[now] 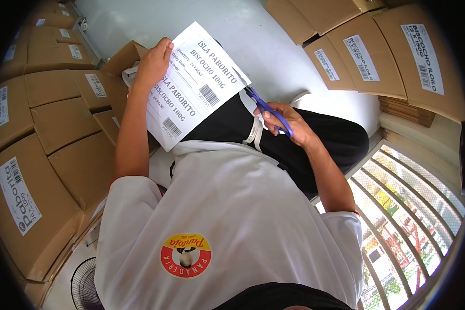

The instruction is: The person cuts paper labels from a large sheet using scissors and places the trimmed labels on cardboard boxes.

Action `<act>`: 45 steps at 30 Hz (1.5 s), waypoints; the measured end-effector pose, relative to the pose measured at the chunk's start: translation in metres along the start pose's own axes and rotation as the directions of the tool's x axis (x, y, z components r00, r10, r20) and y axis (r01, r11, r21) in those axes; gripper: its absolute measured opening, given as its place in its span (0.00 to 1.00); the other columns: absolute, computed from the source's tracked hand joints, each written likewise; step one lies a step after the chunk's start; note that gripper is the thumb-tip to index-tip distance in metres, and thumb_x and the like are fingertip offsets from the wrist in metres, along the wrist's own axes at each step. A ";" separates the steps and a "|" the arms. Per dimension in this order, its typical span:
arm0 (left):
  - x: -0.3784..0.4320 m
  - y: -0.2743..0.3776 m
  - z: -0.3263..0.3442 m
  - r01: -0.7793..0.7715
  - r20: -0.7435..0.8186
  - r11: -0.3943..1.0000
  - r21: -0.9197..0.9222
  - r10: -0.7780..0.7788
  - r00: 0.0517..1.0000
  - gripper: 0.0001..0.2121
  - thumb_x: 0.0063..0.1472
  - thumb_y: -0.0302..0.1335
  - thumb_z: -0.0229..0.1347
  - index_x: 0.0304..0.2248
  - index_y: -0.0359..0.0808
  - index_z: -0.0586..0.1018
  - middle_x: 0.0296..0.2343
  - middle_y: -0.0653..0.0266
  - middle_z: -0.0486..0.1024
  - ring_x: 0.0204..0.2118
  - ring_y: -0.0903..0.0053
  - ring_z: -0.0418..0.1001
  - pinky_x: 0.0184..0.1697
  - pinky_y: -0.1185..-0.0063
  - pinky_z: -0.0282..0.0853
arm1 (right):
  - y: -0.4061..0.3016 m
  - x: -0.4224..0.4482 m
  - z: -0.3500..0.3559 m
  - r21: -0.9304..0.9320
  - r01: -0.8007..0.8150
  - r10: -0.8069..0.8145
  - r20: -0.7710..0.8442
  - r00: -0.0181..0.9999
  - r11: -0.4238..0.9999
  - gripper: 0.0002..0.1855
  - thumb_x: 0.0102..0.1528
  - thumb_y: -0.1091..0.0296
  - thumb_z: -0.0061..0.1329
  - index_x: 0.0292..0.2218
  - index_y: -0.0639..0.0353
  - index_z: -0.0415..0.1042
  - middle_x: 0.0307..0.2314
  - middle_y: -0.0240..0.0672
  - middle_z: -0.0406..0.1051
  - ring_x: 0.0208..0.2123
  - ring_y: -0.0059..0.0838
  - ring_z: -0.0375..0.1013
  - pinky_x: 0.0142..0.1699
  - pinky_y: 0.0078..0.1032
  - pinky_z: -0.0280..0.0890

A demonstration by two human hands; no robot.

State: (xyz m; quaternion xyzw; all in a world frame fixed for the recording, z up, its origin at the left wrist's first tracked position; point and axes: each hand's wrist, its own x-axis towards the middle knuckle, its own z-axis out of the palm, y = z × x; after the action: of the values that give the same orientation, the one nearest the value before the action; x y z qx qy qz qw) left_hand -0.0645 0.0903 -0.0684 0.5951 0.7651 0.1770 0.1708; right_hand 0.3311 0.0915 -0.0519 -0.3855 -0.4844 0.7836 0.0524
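My left hand (154, 66) grips the upper left edge of a white paper sheet (193, 83) printed with labels and barcodes. The sheet is tilted over my lap. Purple-handled scissors (271, 112) are in my right hand (288, 122), with fingers around the handles. Their blades are at the sheet's right corner, partly hidden by the paper, and a slit shows near that corner. Below the scissors, a pale band with writing (254, 133) lies across my black trousers (333, 139).
Labelled cardboard boxes (69, 128) are stacked at the left. More labelled boxes (366, 58) stand at the upper right, above flattened cardboard (405, 110). A barred window (399, 221) is at the lower right, and a fan (86, 285) at the lower left.
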 end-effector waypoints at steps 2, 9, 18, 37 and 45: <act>0.000 0.000 0.000 0.003 0.007 1.000 -0.005 -0.003 1.000 0.16 0.73 0.40 0.39 0.40 0.34 0.71 0.28 0.47 0.77 0.33 0.49 0.75 0.37 0.61 0.68 | 0.001 0.000 -0.001 0.017 0.002 -0.002 0.005 1.000 1.000 0.29 0.57 0.42 0.56 0.43 0.63 0.75 0.17 0.23 0.61 0.20 0.16 0.61 0.27 0.18 0.58; 0.000 0.001 -0.001 0.034 0.028 0.999 -0.013 -0.034 0.999 0.15 0.73 0.39 0.40 0.40 0.34 0.71 0.28 0.47 0.77 0.33 0.49 0.75 0.37 0.61 0.68 | 0.000 -0.001 0.000 0.034 -0.009 0.009 -0.001 1.000 0.999 0.28 0.58 0.43 0.55 0.43 0.64 0.76 0.16 0.23 0.61 0.20 0.16 0.61 0.27 0.17 0.57; 0.001 0.000 -0.001 0.006 0.018 0.999 -0.037 -0.005 1.000 0.15 0.73 0.39 0.40 0.41 0.35 0.71 0.28 0.47 0.77 0.33 0.49 0.75 0.37 0.61 0.68 | -0.003 -0.003 0.001 0.049 -0.030 0.031 -0.012 0.999 0.998 0.26 0.58 0.47 0.57 0.43 0.65 0.76 0.16 0.23 0.61 0.18 0.16 0.60 0.26 0.17 0.57; 0.003 -0.005 0.004 0.029 0.037 0.999 -0.036 -0.028 0.999 0.16 0.73 0.39 0.40 0.40 0.34 0.70 0.27 0.46 0.76 0.33 0.49 0.75 0.37 0.61 0.67 | -0.004 -0.004 0.005 0.075 0.001 0.001 -0.035 0.999 0.997 0.21 0.57 0.52 0.59 0.36 0.64 0.76 0.15 0.22 0.61 0.17 0.14 0.61 0.23 0.15 0.57; 0.002 -0.004 0.005 0.027 0.014 0.999 -0.030 -0.027 1.000 0.16 0.73 0.39 0.40 0.40 0.33 0.70 0.26 0.46 0.76 0.32 0.49 0.75 0.36 0.60 0.67 | -0.005 -0.005 0.006 0.056 0.019 -0.017 -0.031 0.999 0.998 0.20 0.57 0.52 0.60 0.36 0.64 0.76 0.15 0.22 0.62 0.17 0.12 0.61 0.22 0.15 0.58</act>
State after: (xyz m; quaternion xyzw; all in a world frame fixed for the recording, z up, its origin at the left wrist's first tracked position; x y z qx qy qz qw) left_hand -0.0656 0.0919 -0.0748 0.5834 0.7690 0.1821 0.1875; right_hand 0.3286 0.0876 -0.0434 -0.3913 -0.4646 0.7905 0.0777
